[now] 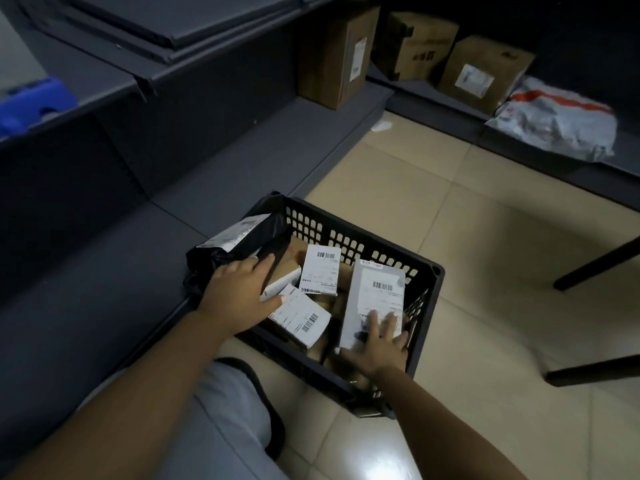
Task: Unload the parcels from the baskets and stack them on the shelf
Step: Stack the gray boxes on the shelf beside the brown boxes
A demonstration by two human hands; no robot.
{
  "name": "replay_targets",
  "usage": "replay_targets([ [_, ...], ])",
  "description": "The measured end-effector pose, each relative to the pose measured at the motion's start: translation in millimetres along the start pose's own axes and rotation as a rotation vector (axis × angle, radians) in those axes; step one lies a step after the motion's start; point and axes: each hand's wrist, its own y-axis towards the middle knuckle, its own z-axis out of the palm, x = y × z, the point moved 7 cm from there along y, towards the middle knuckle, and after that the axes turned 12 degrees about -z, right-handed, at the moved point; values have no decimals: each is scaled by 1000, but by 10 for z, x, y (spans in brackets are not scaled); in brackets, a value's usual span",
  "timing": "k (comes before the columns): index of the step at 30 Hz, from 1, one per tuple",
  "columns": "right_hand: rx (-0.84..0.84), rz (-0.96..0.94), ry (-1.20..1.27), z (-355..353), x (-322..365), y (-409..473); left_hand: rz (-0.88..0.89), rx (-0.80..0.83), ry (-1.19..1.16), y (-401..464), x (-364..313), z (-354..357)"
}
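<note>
Tiled floor (485, 271); basket (363, 233) of parcels under both hands.

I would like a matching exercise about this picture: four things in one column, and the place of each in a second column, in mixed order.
Things:
1. black plastic bag parcel
2. tall white parcel
3. tall cardboard box
4. white and orange mailer bag

Places:
A. standing on the left shelf, at its far end
B. under the right hand, in the basket
C. lying on the low shelf at the right
D. at the basket's left edge, by the left hand

Pairs: 1-D, 2-B, 3-A, 4-C
</note>
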Motion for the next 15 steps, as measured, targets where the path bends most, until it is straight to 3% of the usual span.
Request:
replay_targets([
  [7,-27,56,-49,-15,128,32,36,24,19,-10,-54,62],
  [15,-186,-91,-56,-592,299,-353,123,-54,29,-245,-235,-246],
])
